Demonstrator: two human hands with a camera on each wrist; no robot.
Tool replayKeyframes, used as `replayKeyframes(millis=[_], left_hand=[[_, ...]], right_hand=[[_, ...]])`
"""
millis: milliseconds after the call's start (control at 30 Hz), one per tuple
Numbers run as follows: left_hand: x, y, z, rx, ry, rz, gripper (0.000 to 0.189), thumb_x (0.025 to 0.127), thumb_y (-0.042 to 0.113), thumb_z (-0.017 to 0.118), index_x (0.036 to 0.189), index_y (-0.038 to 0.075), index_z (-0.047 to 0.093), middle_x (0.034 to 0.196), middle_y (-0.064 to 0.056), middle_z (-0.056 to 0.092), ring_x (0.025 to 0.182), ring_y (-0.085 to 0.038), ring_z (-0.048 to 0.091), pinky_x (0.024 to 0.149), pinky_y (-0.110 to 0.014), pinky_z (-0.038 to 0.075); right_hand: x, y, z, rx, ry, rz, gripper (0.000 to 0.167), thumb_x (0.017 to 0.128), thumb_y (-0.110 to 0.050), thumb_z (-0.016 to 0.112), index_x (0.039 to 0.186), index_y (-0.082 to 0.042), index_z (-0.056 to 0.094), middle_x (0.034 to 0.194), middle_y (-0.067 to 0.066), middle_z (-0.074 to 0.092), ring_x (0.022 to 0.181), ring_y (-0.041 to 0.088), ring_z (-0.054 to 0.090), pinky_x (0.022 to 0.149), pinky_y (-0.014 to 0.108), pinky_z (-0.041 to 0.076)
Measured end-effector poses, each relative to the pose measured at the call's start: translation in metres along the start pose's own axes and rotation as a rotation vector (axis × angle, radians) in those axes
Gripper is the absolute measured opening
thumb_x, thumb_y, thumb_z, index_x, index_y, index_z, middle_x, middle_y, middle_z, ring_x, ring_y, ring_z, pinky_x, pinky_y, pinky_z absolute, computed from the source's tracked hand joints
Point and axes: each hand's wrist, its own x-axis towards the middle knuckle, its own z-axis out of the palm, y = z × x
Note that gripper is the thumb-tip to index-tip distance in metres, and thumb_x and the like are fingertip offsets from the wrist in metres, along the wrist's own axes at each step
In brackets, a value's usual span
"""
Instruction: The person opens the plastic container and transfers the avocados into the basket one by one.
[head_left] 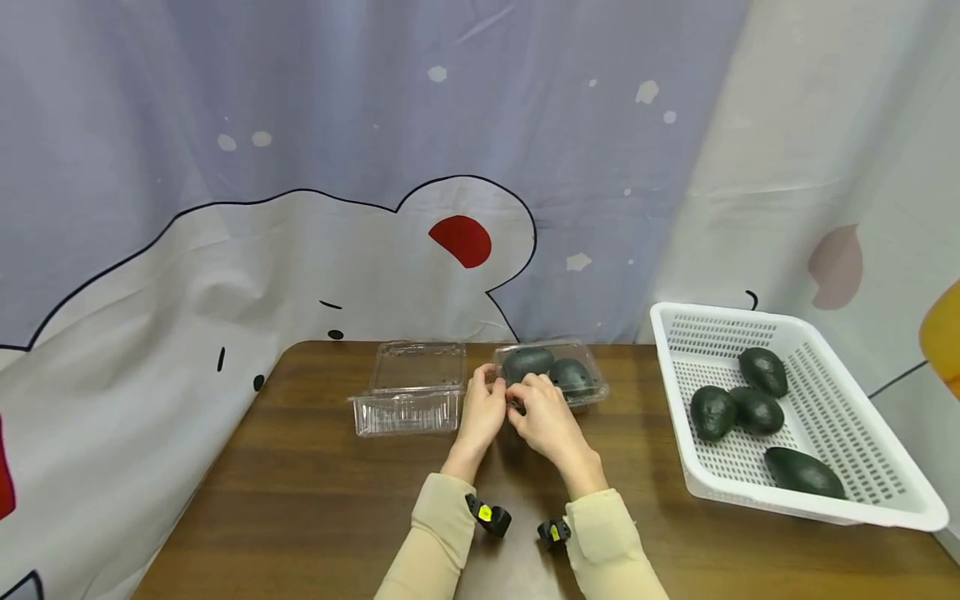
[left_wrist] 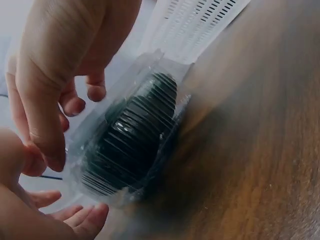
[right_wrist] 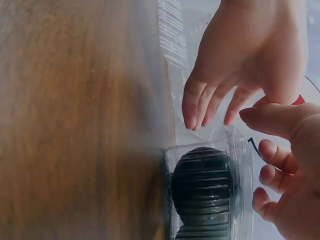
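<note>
A lidded clear plastic clamshell box (head_left: 600, 385) holds two dark green avocados (head_left: 527, 362). At its near left corner are both hands. My left hand (head_left: 482, 410) has its fingers fairly straight beside that corner, thumb toward the right hand. Loosely bent, the fingers of my right hand (head_left: 546, 417) lie over the lid's near edge, and its thumb meets the left thumb. Neither hand visibly grips the box; exact contact with the lid is unclear. Through the ribbed wall an avocado (left_wrist: 132, 135) shows in the left wrist view, and another avocado (right_wrist: 202, 175) in the right wrist view.
Left of the hands, a second clear clamshell box (head_left: 408, 412) stands with its lid folded back. A white perforated basket (head_left: 678, 417) on the right holds several avocados (head_left: 806, 473). Behind the wooden table (head_left: 315, 500) hangs a printed curtain (head_left: 360, 275).
</note>
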Motion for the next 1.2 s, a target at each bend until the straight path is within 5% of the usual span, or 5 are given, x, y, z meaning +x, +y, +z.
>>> replayKeyframes(millis=[200,467,833,1200], left_hand=[[0.004,-0.009,0.001,-0.077,0.006,-0.089,0.037,0.104,0.020,0.038,0.133,-0.004,0.045,0.112,-0.015,0.057,0.094,-0.024,0.057,0.082,-0.038,0.047],[0.006,-0.018,0.005,-0.257,-0.056,-0.192,0.024,0.107,0.019,0.031,0.113,0.001,0.045,0.078,-0.005,0.049,0.060,-0.016,0.046,0.053,-0.025,0.041],[0.004,-0.028,0.005,-0.437,-0.172,-0.318,0.022,0.103,0.017,0.037,0.091,0.008,0.053,0.065,0.000,0.050,0.056,-0.010,0.046,0.046,-0.020,0.036],[0.000,-0.031,0.006,-0.472,-0.193,-0.301,0.024,0.105,0.015,0.035,0.086,0.011,0.049,0.069,-0.001,0.047,0.058,-0.010,0.045,0.045,-0.019,0.034]], right_hand=[[0.000,-0.004,0.006,-0.049,0.027,0.012,0.015,0.078,-0.010,0.082,0.091,-0.012,0.074,0.083,-0.001,0.055,0.082,0.022,0.051,0.068,0.038,0.039],[0.001,0.000,0.011,-0.104,0.058,0.050,0.012,0.078,-0.014,0.083,0.084,-0.017,0.074,0.084,-0.002,0.054,0.082,0.022,0.048,0.067,0.037,0.033],[0.001,-0.003,0.013,-0.135,0.065,0.084,0.008,0.080,-0.014,0.081,0.082,-0.017,0.074,0.082,-0.002,0.052,0.080,0.022,0.046,0.067,0.040,0.030],[0.000,-0.005,0.017,-0.150,0.064,0.073,0.012,0.087,-0.014,0.074,0.078,-0.013,0.067,0.084,-0.001,0.050,0.085,0.024,0.046,0.070,0.043,0.032]])
